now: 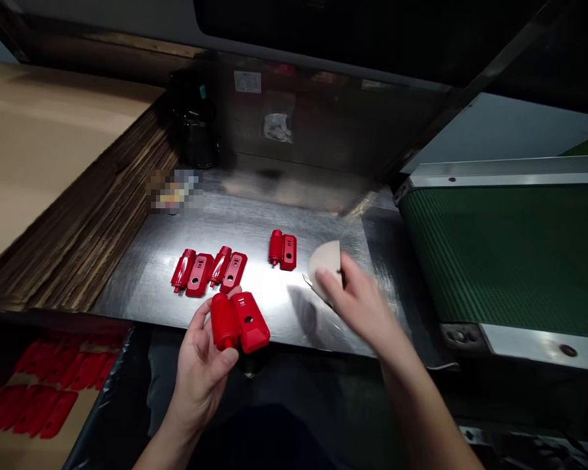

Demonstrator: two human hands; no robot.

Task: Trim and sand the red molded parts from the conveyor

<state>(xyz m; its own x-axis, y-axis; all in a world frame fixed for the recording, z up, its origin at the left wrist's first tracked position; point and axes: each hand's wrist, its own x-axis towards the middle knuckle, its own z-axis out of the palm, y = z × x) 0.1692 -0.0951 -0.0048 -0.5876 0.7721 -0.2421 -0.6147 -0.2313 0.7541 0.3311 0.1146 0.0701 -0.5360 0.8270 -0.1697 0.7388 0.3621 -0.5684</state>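
Note:
My left hand (202, 359) is closed on a red plastic part (227, 321), a bottle-shaped piece beside a flat plate with a round hole, held up at the table's front edge. In my right hand (355, 294) is a beige half-round pad (326, 258), pinched under the thumb. A thin pointed metal tip (306, 280) sticks out below the pad; the rest of that tool is hidden. Two similar red parts (194, 273) (228, 268) lie side by side on the metal table (274, 307), and another red part (283, 250) lies farther right.
Stacked cardboard sheets (122, 189) rise at the left. A green conveyor belt (509, 254) with metal rails runs at the right. A black object (196, 130) stands at the back left. Below, several red parts (34, 405) lie on cardboard. A plastic bag (277, 124) hangs on the back panel.

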